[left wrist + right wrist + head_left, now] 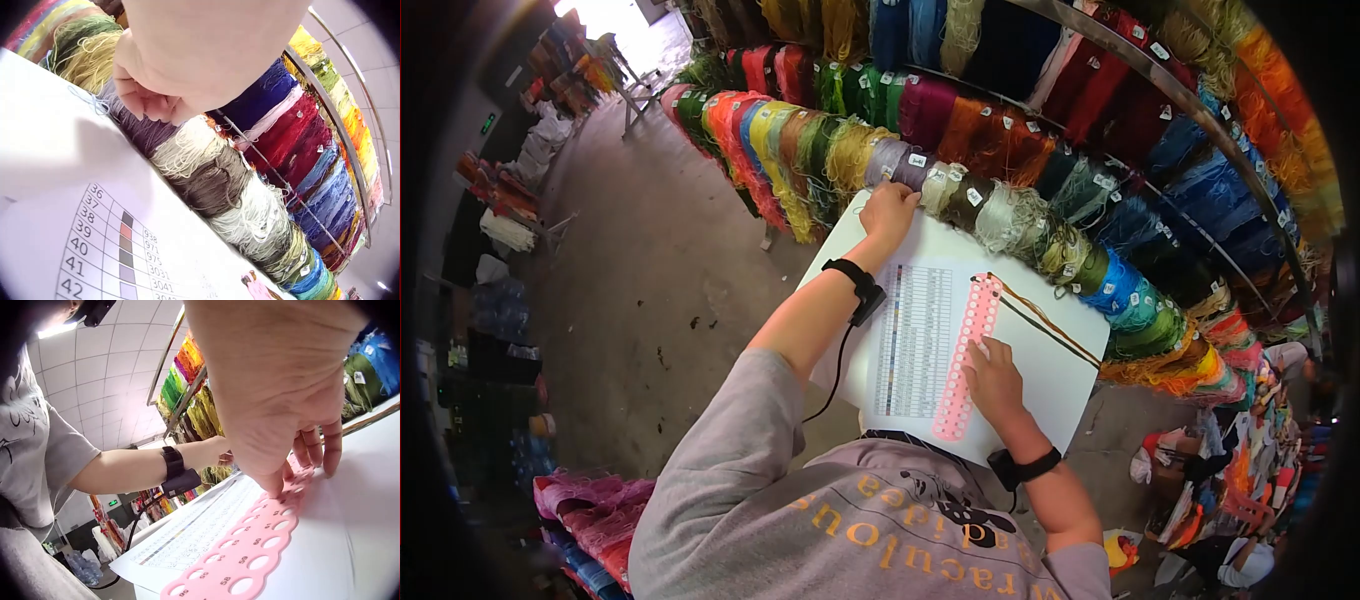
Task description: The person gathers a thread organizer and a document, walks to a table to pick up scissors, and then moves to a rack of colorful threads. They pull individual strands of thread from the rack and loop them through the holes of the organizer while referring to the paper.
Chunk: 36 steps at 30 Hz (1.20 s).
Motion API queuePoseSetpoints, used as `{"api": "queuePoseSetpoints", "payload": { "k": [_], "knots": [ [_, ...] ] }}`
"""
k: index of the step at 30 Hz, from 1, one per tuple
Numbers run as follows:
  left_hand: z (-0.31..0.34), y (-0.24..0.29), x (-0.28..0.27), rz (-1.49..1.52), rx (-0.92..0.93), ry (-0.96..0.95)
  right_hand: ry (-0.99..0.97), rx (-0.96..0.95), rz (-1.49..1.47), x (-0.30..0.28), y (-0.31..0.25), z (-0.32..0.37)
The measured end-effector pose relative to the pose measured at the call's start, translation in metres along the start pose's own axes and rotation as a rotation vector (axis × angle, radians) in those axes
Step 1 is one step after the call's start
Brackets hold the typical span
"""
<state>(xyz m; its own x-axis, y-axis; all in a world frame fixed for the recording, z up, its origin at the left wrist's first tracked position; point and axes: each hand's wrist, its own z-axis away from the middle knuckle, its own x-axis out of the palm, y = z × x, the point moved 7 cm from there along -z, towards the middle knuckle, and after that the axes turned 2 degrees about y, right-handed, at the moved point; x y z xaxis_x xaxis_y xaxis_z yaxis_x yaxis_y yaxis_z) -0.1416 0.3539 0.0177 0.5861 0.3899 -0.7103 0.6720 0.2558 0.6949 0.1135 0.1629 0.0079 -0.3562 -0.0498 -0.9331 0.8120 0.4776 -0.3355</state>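
Observation:
My left hand [887, 215] is at the rack's front rail. Its curled fingers pinch at a skein of mauve thread [145, 132]; the fingertips are partly hidden in the left wrist view. My right hand [997, 380] rests on a long pink thread card [982, 308] with numbered holes along both scalloped edges. Thumb and bent fingers touch down on and beside the card. Brown and dark strands trail from its far end over the white board [1060, 375]. Left of the card lies a printed colour chart [912, 350] with numbered rows and small swatches.
Racks of labelled skeins run along the board's far edge, with cream [190, 142], dark brown [215, 182] and pale green ones right of my left hand. A curved metal rail [1190, 95] crosses above. Concrete floor [630, 290] lies to the left; people sit at lower right.

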Motion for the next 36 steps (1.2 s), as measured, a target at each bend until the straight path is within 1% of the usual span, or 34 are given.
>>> {"api": "queuePoseSetpoints", "payload": {
  "k": [4,6,7,9,13,15,16,18,19,20,21,22,23,25,26,27,28,29,30,31,33,34,36],
  "knots": [
    [0.000,-0.007,0.005,0.059,-0.061,-0.015,-0.010,-0.010,0.013,0.004,0.001,0.001],
    [0.001,-0.006,0.001,0.061,0.029,0.062,-0.005,-0.018,0.018,0.004,0.001,0.001],
    [0.001,-0.009,0.002,0.062,0.029,0.062,-0.005,-0.018,0.020,0.003,0.001,0.001],
    [0.007,-0.003,-0.004,0.048,0.156,0.091,-0.033,0.017,0.021,0.003,0.002,0.001],
    [0.018,-0.006,-0.005,0.010,0.207,0.074,-0.060,0.022,-0.019,-0.005,0.003,-0.003],
    [0.024,-0.004,-0.004,0.120,0.260,-0.011,-0.094,0.101,-0.164,-0.011,0.011,-0.014],
    [0.025,-0.004,-0.006,0.119,0.258,-0.009,-0.095,0.099,-0.165,-0.014,0.012,-0.023],
    [0.033,0.007,-0.005,0.335,0.375,-0.124,-0.016,0.115,-0.296,-0.030,0.013,-0.054],
    [0.037,0.008,-0.007,0.335,0.375,-0.123,0.042,0.122,-0.421,-0.025,0.019,-0.070],
    [0.046,0.016,-0.007,0.412,0.397,-0.209,0.100,0.127,-0.545,-0.020,0.026,-0.088],
    [0.056,0.024,-0.009,0.489,0.419,-0.295,0.045,0.252,-0.714,-0.013,0.031,-0.107],
    [0.066,0.033,-0.015,0.402,0.463,-0.321,-0.011,0.377,-0.880,-0.004,0.033,-0.124],
    [0.074,0.033,-0.015,0.401,0.462,-0.318,-0.013,0.375,-0.880,-0.006,0.028,-0.141],
    [0.091,0.042,-0.022,0.371,0.644,-0.260,-0.131,0.455,-1.078,-0.002,0.016,-0.164],
    [0.095,0.041,-0.021,0.320,0.648,-0.298,-0.135,0.450,-1.080,0.002,0.015,-0.169],
    [0.092,0.038,-0.022,0.317,0.645,-0.293,-0.140,0.458,-1.208,0.008,0.013,-0.173],
    [0.085,0.028,-0.016,0.323,0.525,-0.332,-0.145,0.466,-1.335,0.013,0.011,-0.176],
    [0.080,0.016,-0.009,0.331,0.404,-0.369,-0.152,0.463,-1.334,0.013,0.007,-0.176],
    [0.067,0.001,-0.002,0.431,0.203,-0.382,-0.090,0.486,-1.410,0.009,0.004,-0.173],
    [0.055,-0.004,0.004,0.433,0.197,-0.380,-0.027,0.511,-1.484,0.006,0.004,-0.169],
    [0.030,-0.024,-0.004,0.362,0.025,-0.099,-0.035,0.520,-1.468,0.007,0.003,-0.159],
    [0.025,-0.022,-0.003,0.367,0.023,-0.096,-0.036,0.525,-1.456,0.006,0.003,-0.155],
    [0.017,-0.011,-0.011,0.207,0.004,-0.056,-0.061,0.530,-1.430,0.005,0.001,-0.148]
  ]
}}
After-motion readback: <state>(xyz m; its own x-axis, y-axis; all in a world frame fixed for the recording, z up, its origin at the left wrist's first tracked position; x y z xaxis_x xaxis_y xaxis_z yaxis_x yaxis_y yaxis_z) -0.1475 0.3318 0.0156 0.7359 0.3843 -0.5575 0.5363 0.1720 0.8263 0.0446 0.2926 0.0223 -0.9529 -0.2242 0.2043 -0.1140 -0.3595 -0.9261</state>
